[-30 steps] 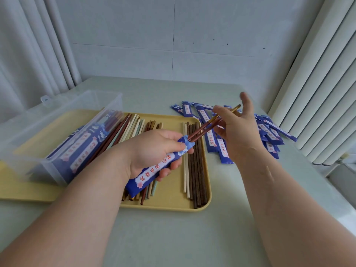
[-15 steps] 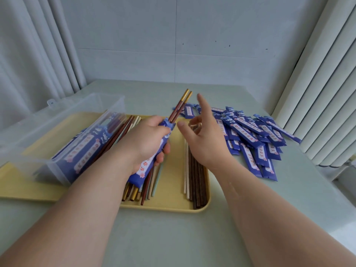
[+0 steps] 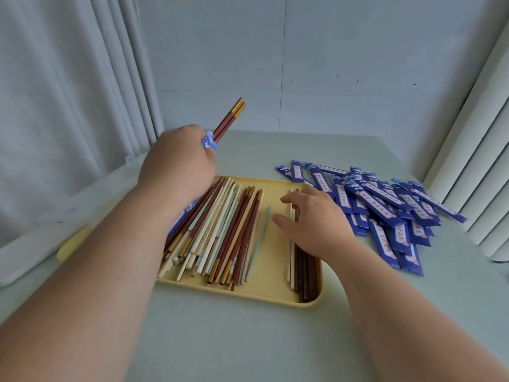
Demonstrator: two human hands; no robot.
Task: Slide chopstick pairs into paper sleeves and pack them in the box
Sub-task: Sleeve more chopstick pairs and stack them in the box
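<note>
Sleeving step over. A second ago the right hand [image 3: 314, 216] was feeding the sticks in. It has since let go and dropped to the yellow tray [image 3: 275, 295]. Its fingers [image 3: 295, 197] are loosely spread over the dark chopsticks [image 3: 304, 271] at the tray's right side, holding nothing I can see.

The left hand [image 3: 179, 166] has swung the sleeved pair [image 3: 228, 120] up and leftward. Its fingers are wrapped round the blue paper, with the red-and-gold ends poking out past the fist.

The clear box [image 3: 91, 188] lies under that forearm, mostly hidden.

My reading: this pair only needs dropping into the box, and the right hand is likely after the next pair.

Loose chopsticks [image 3: 220, 230] lie mid-tray. Empty sleeves [image 3: 385, 210] are heaped on the surface beyond.
</note>
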